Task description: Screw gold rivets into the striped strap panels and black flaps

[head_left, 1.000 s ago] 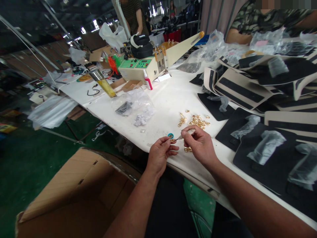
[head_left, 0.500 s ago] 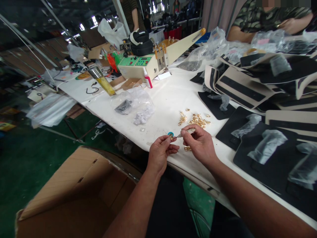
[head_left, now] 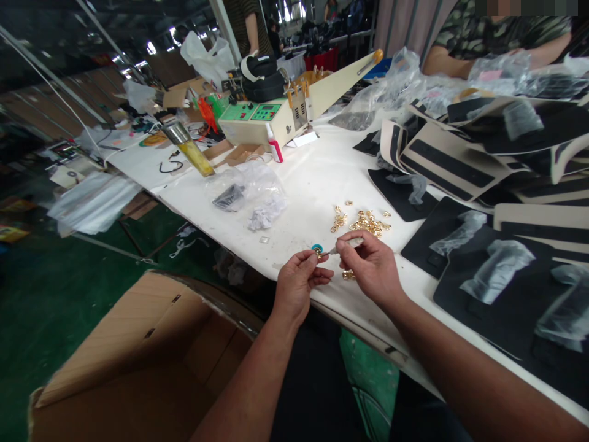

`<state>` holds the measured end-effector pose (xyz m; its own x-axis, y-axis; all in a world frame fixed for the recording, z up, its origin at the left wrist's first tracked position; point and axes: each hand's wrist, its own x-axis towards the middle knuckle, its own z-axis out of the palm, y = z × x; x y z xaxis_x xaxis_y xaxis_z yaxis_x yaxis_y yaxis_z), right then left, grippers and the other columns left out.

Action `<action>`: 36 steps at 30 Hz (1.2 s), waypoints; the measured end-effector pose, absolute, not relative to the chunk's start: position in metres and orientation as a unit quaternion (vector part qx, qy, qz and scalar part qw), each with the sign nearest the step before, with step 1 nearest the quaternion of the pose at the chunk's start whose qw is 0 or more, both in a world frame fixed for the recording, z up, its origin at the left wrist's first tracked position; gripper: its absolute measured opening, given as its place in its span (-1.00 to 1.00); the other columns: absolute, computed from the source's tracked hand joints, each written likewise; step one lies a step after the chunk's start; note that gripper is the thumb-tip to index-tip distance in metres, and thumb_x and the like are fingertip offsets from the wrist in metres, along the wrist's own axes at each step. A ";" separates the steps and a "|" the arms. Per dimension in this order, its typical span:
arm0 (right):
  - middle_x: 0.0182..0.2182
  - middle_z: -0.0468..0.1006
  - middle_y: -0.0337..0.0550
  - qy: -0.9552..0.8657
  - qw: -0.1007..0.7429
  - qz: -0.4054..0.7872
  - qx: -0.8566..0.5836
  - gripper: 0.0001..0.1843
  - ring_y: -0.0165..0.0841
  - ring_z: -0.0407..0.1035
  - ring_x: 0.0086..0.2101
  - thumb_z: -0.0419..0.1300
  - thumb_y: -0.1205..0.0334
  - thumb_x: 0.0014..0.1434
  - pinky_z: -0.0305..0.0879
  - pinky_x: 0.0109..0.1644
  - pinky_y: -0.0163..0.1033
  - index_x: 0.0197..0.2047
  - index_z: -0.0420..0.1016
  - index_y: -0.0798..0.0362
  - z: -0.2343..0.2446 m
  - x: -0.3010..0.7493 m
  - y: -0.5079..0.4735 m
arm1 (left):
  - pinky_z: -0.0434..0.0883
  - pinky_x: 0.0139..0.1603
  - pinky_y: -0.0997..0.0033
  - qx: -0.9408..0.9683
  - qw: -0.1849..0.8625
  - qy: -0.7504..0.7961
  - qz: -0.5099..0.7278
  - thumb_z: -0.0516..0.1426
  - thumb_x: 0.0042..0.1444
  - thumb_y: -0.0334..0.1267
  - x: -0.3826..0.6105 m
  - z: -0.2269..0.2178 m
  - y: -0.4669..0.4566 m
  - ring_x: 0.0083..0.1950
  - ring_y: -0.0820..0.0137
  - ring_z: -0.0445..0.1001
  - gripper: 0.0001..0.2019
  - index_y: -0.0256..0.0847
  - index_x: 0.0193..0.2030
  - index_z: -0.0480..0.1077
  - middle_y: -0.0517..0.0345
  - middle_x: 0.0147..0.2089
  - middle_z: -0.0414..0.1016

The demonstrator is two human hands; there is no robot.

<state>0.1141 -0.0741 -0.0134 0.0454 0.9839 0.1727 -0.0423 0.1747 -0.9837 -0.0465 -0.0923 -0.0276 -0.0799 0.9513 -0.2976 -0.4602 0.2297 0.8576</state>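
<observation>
My left hand (head_left: 298, 283) pinches a small gold metal fitting (head_left: 318, 253) at the near edge of the white table (head_left: 317, 178). My right hand (head_left: 372, 267) grips a thin silver tool (head_left: 347, 245) whose tip meets the fitting. A small teal ring (head_left: 316, 248) lies on the table just behind the fitting. A pile of several gold fittings (head_left: 365, 223) sits a little beyond my right hand, and one more gold piece (head_left: 348, 275) lies under that hand.
Black and beige bag panels (head_left: 464, 169) with plastic wraps cover the table's right side. A beige machine with a green panel (head_left: 267, 120), a yellow bottle (head_left: 189, 149) and clear plastic bags (head_left: 251, 193) stand further back. An open cardboard box (head_left: 133, 356) sits below left. Another person in camouflage (head_left: 478, 34) works at the far right.
Both hands stay almost still on the fitting and tool; the view shifts slightly. The other person's arms move at the far right.
</observation>
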 end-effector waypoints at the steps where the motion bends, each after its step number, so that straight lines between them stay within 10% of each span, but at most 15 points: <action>1: -0.54 0.54 -0.28 -0.521 0.563 0.454 -0.453 -0.71 -0.36 0.43 -0.52 0.37 -0.05 0.28 0.33 -0.41 -0.27 -0.18 0.58 0.01 -0.013 0.114 -0.074 | 0.53 -0.38 0.47 0.261 0.626 0.472 0.564 0.52 -0.07 -0.07 -0.047 -0.028 -0.092 -0.40 0.38 0.67 -0.49 -0.24 -0.10 0.44 -0.01 -0.15 0.73; 22: -0.62 0.49 -0.30 -0.474 0.548 0.546 -0.420 -0.54 -0.42 0.34 -0.61 0.38 -0.19 0.24 0.24 -0.50 -0.33 -0.38 0.44 0.01 -0.017 0.127 -0.060 | 0.58 -0.34 0.44 0.343 0.559 0.524 0.544 0.54 -0.13 -0.09 -0.039 -0.028 -0.098 -0.39 0.42 0.63 -0.54 -0.27 -0.20 0.52 0.04 -0.19 0.72; 31: -0.60 0.41 -0.36 -0.278 0.682 0.542 -0.405 -0.62 -0.47 0.27 -0.63 0.46 -0.05 0.10 0.19 -0.56 -0.35 -0.42 0.44 0.02 -0.004 0.166 -0.030 | 0.34 -0.46 0.51 0.484 0.453 0.594 0.456 0.46 0.00 -0.16 -0.025 -0.025 -0.102 -0.44 0.43 0.45 -0.77 -0.21 -0.28 0.61 0.20 -0.44 0.58; 36: -0.60 0.39 -0.37 -0.252 0.694 0.551 -0.388 -0.63 -0.47 0.26 -0.62 0.44 -0.05 0.07 0.17 -0.57 -0.36 -0.41 0.43 0.01 -0.004 0.170 -0.026 | 0.39 -0.20 0.38 0.683 0.285 0.564 0.367 0.37 0.12 -0.27 -0.016 -0.012 -0.090 -0.33 0.39 0.41 -0.97 -0.08 -0.28 0.66 0.13 -0.15 0.66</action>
